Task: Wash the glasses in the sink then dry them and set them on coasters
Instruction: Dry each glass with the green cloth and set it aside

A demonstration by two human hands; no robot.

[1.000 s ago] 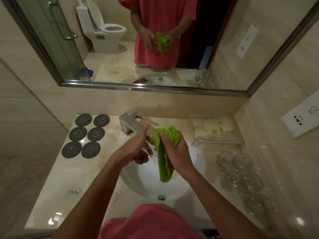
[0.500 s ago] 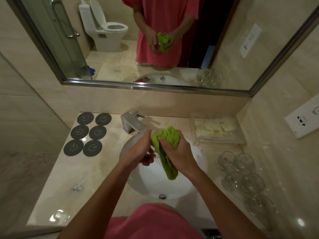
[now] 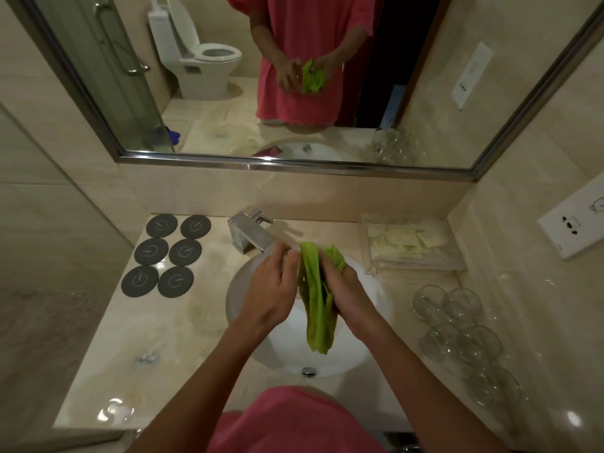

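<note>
Both of my hands are together over the white sink (image 3: 358,356). My left hand (image 3: 269,291) grips a clear glass (image 3: 290,263), which is almost wholly hidden between my fingers and the cloth. My right hand (image 3: 344,294) holds a green cloth (image 3: 318,308) bunched against that glass, its loose end hanging down into the basin. Several dark round coasters (image 3: 166,253) lie in two columns on the counter to the left, all bare. Several more clear glasses (image 3: 457,328) stand grouped on the counter to the right.
A chrome faucet (image 3: 250,233) sits behind the sink, just beyond my left hand. A clear tray of sachets (image 3: 411,245) is at the back right. A wall socket (image 3: 572,228) is on the right wall. The mirror (image 3: 294,93) runs along the back.
My hands have stayed over the basin and worked the cloth round the glass. The left fingers now lie straighter along it, and the cloth's hanging end has shifted.
</note>
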